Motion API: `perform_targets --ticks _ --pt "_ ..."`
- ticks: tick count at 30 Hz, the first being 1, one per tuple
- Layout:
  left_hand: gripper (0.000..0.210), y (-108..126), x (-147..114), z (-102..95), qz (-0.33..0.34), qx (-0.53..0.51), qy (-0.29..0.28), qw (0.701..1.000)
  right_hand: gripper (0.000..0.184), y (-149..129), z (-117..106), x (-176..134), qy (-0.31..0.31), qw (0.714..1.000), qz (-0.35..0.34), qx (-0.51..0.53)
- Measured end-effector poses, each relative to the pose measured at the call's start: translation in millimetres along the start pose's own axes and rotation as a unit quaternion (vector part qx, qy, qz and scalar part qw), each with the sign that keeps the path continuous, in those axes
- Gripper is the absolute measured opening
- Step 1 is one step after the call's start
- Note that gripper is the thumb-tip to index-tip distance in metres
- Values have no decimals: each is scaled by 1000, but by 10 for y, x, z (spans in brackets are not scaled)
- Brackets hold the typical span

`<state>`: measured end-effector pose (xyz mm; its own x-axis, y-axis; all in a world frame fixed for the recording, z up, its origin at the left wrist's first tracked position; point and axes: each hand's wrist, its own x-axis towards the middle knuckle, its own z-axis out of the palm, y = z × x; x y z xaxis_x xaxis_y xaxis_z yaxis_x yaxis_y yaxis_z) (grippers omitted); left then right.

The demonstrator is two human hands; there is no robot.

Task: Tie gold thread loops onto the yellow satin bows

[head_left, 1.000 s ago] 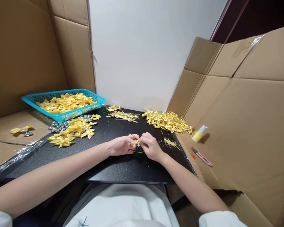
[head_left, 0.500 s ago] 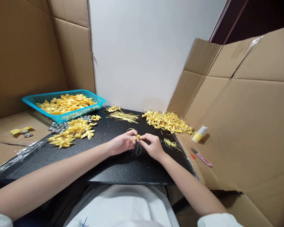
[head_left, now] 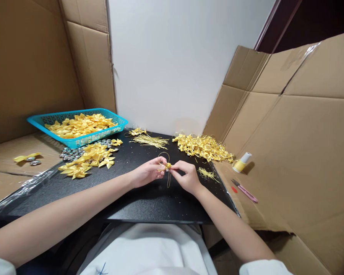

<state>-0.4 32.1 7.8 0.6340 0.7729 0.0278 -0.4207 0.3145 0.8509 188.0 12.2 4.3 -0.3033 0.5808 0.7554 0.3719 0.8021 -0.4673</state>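
Between my hands, above the black tabletop, is a small yellow ribbon bow with a silvery piece under it. My left hand pinches the bow from the left. From the right, the thumb and forefinger of my right hand close on its other side. A thin gold cord hangs below the bow in a narrow loop, and another loop of it rises over my left fingertips. The exact grip of the fingertips is too small to make out.
At the back left stands a blue basket of yellow bows. Before it lie loose bows and silver buttons. Gold cords and a heap of corded bows lie behind my hands. Thread snips and a glue bottle are right.
The cord loop above my left fingers now stands up larger and rounder. The loop below the bow has narrowed. The bow has turned slightly; both hands have hardly moved.
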Motion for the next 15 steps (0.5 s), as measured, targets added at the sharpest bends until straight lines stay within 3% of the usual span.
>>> perform_targets --ticks 8,15 --pt "34 -39 15 -19 69 60 -4 996 10 -16 -12 -1 3 1000 5 -1" --pt "32 -41 2 -23 120 135 1 984 8 -17 -9 -5 2 1000 21 -1"
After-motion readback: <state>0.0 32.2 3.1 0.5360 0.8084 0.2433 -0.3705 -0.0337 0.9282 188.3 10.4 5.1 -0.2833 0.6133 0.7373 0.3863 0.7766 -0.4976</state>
